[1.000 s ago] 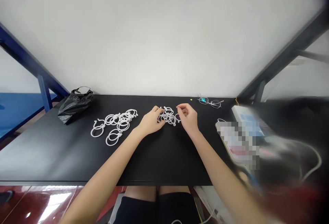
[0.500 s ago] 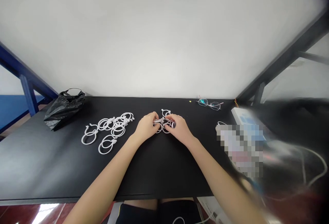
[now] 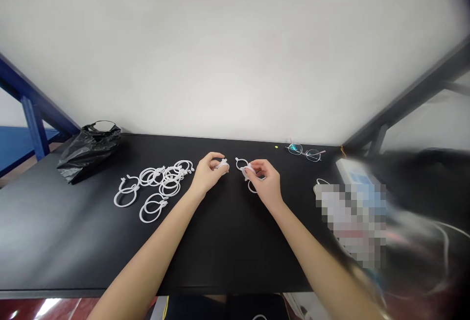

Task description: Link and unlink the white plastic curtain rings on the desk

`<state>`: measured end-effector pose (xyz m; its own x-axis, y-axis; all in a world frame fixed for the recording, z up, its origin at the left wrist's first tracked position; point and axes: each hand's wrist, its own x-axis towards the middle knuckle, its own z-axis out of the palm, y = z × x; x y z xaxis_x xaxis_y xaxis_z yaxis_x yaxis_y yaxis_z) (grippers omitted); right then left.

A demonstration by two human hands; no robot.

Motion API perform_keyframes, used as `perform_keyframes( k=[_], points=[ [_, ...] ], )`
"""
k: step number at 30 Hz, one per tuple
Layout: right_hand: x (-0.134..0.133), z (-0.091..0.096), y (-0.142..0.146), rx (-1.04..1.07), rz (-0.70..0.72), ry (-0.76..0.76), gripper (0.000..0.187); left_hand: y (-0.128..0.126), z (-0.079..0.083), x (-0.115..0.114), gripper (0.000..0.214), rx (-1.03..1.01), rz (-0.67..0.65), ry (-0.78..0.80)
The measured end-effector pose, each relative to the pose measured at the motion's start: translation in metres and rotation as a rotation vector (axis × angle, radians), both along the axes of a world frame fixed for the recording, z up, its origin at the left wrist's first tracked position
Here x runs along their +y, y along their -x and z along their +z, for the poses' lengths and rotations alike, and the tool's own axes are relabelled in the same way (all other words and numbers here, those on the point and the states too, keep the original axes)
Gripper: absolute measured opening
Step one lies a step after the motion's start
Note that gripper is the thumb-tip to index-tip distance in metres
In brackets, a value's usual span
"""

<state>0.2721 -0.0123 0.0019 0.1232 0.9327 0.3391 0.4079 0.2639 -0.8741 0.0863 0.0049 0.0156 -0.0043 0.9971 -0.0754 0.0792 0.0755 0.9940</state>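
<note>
White plastic ring clip [image 3: 222, 165] pinched by left hand [image 3: 208, 174], fingers closed; right hand [image 3: 266, 183] gripping curtain ring [image 3: 241, 164], hands apart mid-desk; ring pile [image 3: 157, 185] left of them on black desk [image 3: 235, 246].

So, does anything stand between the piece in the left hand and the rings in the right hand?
Nothing visible does. Only a gap above the black tabletop separates the white plastic piece pinched in the left hand from the white plastic rings held by the right hand.
</note>
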Motion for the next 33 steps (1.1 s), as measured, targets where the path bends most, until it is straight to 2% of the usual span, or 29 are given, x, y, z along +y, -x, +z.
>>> perform_keyframes(
  k=[5, 11, 14, 19, 23, 26, 29, 33],
  points=[
    [-0.002, 0.003, 0.003, 0.095, 0.001, 0.059, 0.019, -0.001, 0.006, -0.003, 0.044, -0.274, -0.14, 0.202],
    [0.0, -0.001, 0.003, 0.174, -0.024, 0.066, 0.023, -0.002, 0.005, -0.006, 0.052, -0.474, -0.186, 0.237],
    [0.001, -0.002, 0.002, 0.244, -0.022, 0.075, 0.025, -0.002, 0.005, -0.007, 0.047, -0.514, -0.218, 0.302],
    [0.003, -0.002, 0.002, 0.401, 0.065, 0.119, 0.028, -0.002, 0.01, -0.009, 0.046, -0.568, -0.363, 0.334],
    [0.002, 0.0, 0.003, 0.431, 0.047, 0.092, 0.028, -0.003, 0.012, -0.01, 0.045, -0.581, -0.373, 0.329],
    [-0.001, 0.002, 0.006, 0.416, 0.085, 0.072, 0.028, -0.004, 0.013, -0.011, 0.045, -0.592, -0.388, 0.342],
    [-0.002, 0.003, 0.007, 0.429, 0.141, 0.11, 0.028, -0.006, 0.014, -0.012, 0.047, -0.601, -0.378, 0.363],
    [0.0, 0.003, 0.006, 0.476, 0.128, 0.143, 0.029, -0.008, 0.013, -0.013, 0.044, -0.603, -0.387, 0.369]
  ],
)
